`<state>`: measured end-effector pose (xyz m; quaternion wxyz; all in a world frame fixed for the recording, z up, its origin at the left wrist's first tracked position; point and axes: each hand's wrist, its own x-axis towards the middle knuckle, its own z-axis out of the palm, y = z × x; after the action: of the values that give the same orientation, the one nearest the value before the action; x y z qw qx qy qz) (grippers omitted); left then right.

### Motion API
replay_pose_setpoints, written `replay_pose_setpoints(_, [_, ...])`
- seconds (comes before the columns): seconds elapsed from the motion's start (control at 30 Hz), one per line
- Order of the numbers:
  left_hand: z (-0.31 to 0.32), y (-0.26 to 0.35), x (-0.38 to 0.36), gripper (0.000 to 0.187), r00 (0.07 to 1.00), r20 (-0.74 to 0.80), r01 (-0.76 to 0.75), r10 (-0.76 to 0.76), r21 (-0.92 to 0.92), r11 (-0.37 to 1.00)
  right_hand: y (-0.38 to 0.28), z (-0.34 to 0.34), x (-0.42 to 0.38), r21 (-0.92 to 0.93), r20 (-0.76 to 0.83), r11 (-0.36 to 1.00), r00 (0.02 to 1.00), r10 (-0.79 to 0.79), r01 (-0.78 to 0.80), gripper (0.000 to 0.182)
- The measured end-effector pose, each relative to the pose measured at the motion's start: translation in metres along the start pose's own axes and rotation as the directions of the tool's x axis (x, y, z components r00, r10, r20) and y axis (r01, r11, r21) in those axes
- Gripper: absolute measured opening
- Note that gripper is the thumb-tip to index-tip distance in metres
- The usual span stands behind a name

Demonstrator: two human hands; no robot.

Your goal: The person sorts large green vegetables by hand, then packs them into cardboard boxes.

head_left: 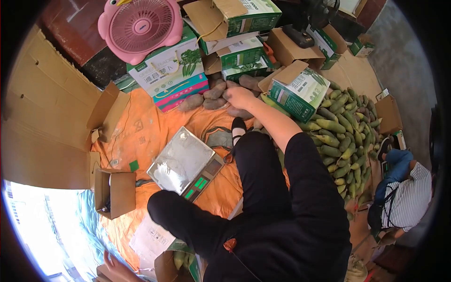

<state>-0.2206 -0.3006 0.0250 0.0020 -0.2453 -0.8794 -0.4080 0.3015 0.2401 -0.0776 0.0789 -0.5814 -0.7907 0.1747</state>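
Observation:
My right hand [238, 97] reaches to the pile of brownish-purple tubers [214, 90], which look like sweet potatoes. Its fingers are bent down against one of them, and their tips are partly hidden. Down at the lower left is my left hand [114, 266], fingers apart, near the edge of a cardboard box. Green radishes [181, 258] show in an open carton beside my left leg. In front of my knees a digital scale [183, 160] with a shiny metal plate lies on the orange sheet, its green displays lit.
A large heap of green radishes [345, 136] lies to the right. Printed green-and-white cartons [300, 89] stand around the tubers. A pink fan [142, 28] rests on stacked boxes. A small open carton [115, 192] stands at left. Another person [406, 192] bends at far right.

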Motion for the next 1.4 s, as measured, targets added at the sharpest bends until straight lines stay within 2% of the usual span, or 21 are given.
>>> replay_pose_setpoints(0.03, [0.030, 0.032, 0.004, 0.028, 0.991, 0.095, -0.100, 0.095, 0.059, 0.993, 0.020, 0.002, -0.006, -0.039, -0.041, 0.995, 0.995, 0.087, -0.088, 0.022])
replay_pose_setpoints(0.07, [0.070, 0.083, 0.003, 0.027, 0.964, 0.195, -0.204, 0.180, 0.109, 0.973, 0.042, 0.007, -0.009, -0.135, -0.109, 0.987, 0.991, 0.074, -0.089, 0.022])
replay_pose_setpoints(0.1, [0.104, 0.115, 0.002, 0.028, 0.903, 0.295, -0.346, 0.312, 0.072, 0.935, 0.061, 0.011, -0.011, -0.229, -0.173, 0.969, 0.983, 0.053, -0.093, 0.022])
replay_pose_setpoints(0.13, [0.135, 0.141, 0.001, 0.029, 0.815, 0.383, -0.477, 0.435, 0.019, 0.878, 0.075, 0.010, -0.012, -0.229, -0.174, 0.969, 0.983, 0.054, -0.094, 0.022])
replay_pose_setpoints(0.2, [0.183, 0.187, -0.007, 0.032, 0.688, 0.547, -0.549, 0.478, -0.039, 0.835, 0.098, 0.006, -0.011, -0.398, -0.172, 0.893, 0.973, 0.153, -0.211, 0.021])
replay_pose_setpoints(0.3, [0.240, 0.229, -0.025, 0.032, 0.516, 0.676, -0.626, 0.526, -0.121, 0.771, 0.129, 0.002, 0.001, -0.538, -0.144, 0.803, 0.966, 0.213, -0.258, 0.021])
replay_pose_setpoints(0.33, [0.251, 0.231, -0.027, 0.032, 0.515, 0.678, -0.624, 0.524, -0.122, 0.772, 0.141, 0.004, 0.006, -0.539, -0.142, 0.802, 0.966, 0.215, -0.258, 0.021])
replay_pose_setpoints(0.4, [0.274, 0.226, -0.029, 0.033, 0.410, 0.766, -0.693, 0.496, -0.091, 0.715, 0.162, 0.013, 0.020, -0.643, -0.124, 0.740, 0.980, 0.154, -0.198, 0.025])
replay_pose_setpoints(0.47, [0.286, 0.209, -0.028, 0.031, 0.414, 0.751, -0.725, 0.515, -0.070, 0.685, 0.178, 0.023, 0.030, -0.694, -0.105, 0.701, 0.987, 0.125, -0.163, 0.029])
replay_pose_setpoints(0.53, [0.290, 0.207, -0.029, 0.027, 0.434, 0.830, -0.674, 0.350, 0.041, 0.738, 0.190, 0.028, 0.035, -0.745, -0.079, 0.655, 0.992, 0.096, -0.123, 0.034])
replay_pose_setpoints(0.63, [0.291, 0.211, -0.030, 0.026, 0.478, 0.809, -0.620, 0.341, 0.036, 0.784, 0.196, 0.031, 0.039, -0.780, -0.011, 0.623, 0.997, 0.072, -0.053, 0.036])
replay_pose_setpoints(0.7, [0.292, 0.212, -0.029, 0.026, 0.493, 0.808, -0.595, 0.324, 0.040, 0.803, 0.194, 0.027, 0.037, -0.783, 0.089, 0.618, 0.970, 0.226, -0.072, 0.029])
replay_pose_setpoints(0.73, [0.294, 0.213, -0.029, 0.026, 0.489, 0.815, -0.597, 0.312, 0.052, 0.801, 0.190, 0.024, 0.035, -0.783, 0.092, 0.618, 0.969, 0.228, -0.071, 0.029])
replay_pose_setpoints(0.8, [0.296, 0.211, -0.029, 0.026, 0.480, 0.824, -0.598, 0.300, 0.057, 0.799, 0.182, 0.020, 0.026, -0.858, 0.293, 0.508, 0.887, 0.358, 0.079, 0.027])
replay_pose_setpoints(0.9, [0.297, 0.206, -0.028, 0.025, 0.453, 0.824, -0.604, 0.340, 0.003, 0.797, 0.184, 0.024, 0.001, -0.844, 0.245, 0.536, 0.893, 0.377, 0.005, 0.026])
replay_pose_setpoints(0.97, [0.295, 0.203, -0.029, 0.024, 0.447, 0.781, -0.643, 0.436, -0.059, 0.764, 0.187, 0.027, -0.017, -0.841, 0.253, 0.540, 0.883, 0.395, -0.001, 0.026])
replay_pose_setpoints(1.07, [0.287, 0.201, -0.032, 0.023, 0.465, 0.765, -0.635, 0.445, -0.062, 0.770, 0.184, 0.014, -0.048, -0.847, 0.249, 0.532, 0.885, 0.393, 0.002, 0.026])
replay_pose_setpoints(1.13, [0.280, 0.197, -0.033, 0.022, 0.470, 0.756, -0.631, 0.455, -0.072, 0.773, 0.183, -0.004, -0.069, -0.856, 0.239, 0.517, 0.897, 0.371, 0.014, 0.024])
replay_pose_setpoints(1.2, [0.273, 0.195, -0.033, 0.022, 0.473, 0.747, -0.629, 0.467, -0.085, 0.773, 0.183, -0.028, -0.090, -0.813, 0.308, 0.580, 0.882, 0.357, 0.049, 0.026])
replay_pose_setpoints(1.33, [0.261, 0.194, -0.033, 0.023, 0.485, 0.751, -0.595, 0.449, -0.093, 0.798, 0.166, -0.083, -0.133, -0.850, 0.273, 0.524, 0.900, 0.341, 0.060, 0.021])
replay_pose_setpoints(1.4, [0.253, 0.191, -0.035, 0.024, 0.482, 0.757, -0.584, 0.441, -0.097, 0.806, 0.152, -0.122, -0.153, -0.802, 0.082, 0.598, 0.991, 0.107, 0.001, 0.012])
